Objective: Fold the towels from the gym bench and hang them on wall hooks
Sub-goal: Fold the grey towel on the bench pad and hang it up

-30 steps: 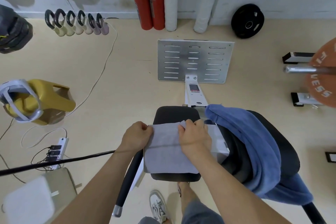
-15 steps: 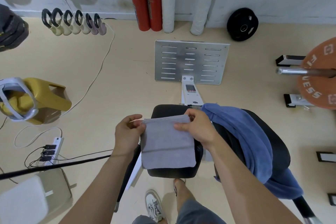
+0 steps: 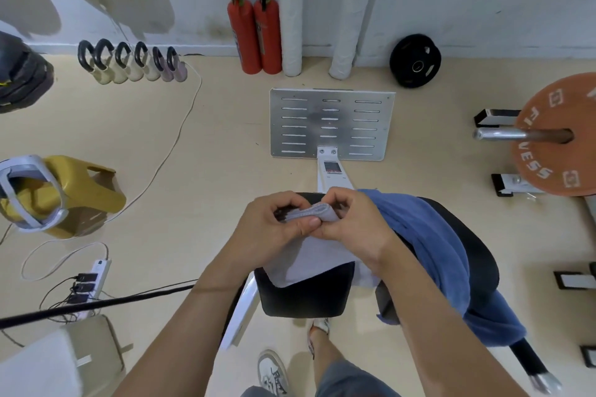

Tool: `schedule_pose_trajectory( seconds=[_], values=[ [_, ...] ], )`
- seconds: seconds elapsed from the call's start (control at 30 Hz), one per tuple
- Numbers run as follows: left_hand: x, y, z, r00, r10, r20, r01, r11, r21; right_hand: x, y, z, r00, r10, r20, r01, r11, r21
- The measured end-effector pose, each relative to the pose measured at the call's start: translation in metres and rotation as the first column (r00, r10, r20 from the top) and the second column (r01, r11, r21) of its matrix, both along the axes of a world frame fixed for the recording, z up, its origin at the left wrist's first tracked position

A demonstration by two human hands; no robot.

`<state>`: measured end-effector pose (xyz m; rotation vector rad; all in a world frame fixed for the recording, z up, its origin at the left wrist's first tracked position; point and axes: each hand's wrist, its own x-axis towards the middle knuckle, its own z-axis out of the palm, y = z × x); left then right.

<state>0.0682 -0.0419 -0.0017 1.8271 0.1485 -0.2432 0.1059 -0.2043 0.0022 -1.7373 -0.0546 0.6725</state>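
Two hands: they meet above the front of the bench, knuckles almost touching, seen from above.
Left hand (image 3: 271, 230): fingers and thumb are curled round the bunched top fold of the grey towel, with the thumb lying along its near side.
Right hand (image 3: 354, 222): fingers are curled and pinch the same folded edge from the other side.
Grey towel (image 3: 309, 263): folded small. Its thick upper edge shows between the hands, and the rest hangs down from them in front of the black seat pad.
Blue towel (image 3: 429, 235): unfolded and draped over the bench's larger black pad just right of the hands, with one end trailing down toward the floor.
Bench (image 3: 306, 300): black padding on a white frame that runs forward to a slotted metal footplate (image 3: 332, 124).
Back wall: two red fire extinguishers (image 3: 254, 32) stand beside two white padded pipes, and a black weight plate (image 3: 415, 60) leans further right.
Floor, left side: a row of kettlebells (image 3: 132, 64), a white cable and a power strip (image 3: 96, 280).
Right edge: an orange weight plate (image 3: 548, 155) sits on a bar.
Bottom: a white shoe (image 3: 272, 371) is on the floor.
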Motion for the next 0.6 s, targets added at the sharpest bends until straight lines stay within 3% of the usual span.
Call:
schedule_pose_trajectory(
  seconds=[0.17,0.3,0.47,0.6],
  values=[
    [0.000,0.004,0.041,0.995,-0.096,-0.041,0.093,0.992,-0.084,-0.003,-0.008,0.044,0.998,0.047,0.032,-0.048,0.998,0.042],
    [0.002,0.008,0.087,0.986,-0.169,-0.002,0.169,0.984,-0.056,-0.001,-0.009,0.088,0.965,0.098,0.244,-0.097,0.995,-0.015],
    [0.000,0.003,0.121,0.986,0.071,0.152,-0.049,0.989,-0.141,0.001,-0.012,0.126,0.931,0.050,0.363,-0.073,0.996,0.051],
    [0.003,0.003,0.138,0.964,0.214,0.158,-0.168,0.951,-0.260,0.004,-0.014,0.143,0.881,0.054,0.470,-0.055,0.998,-0.012]
  ],
)
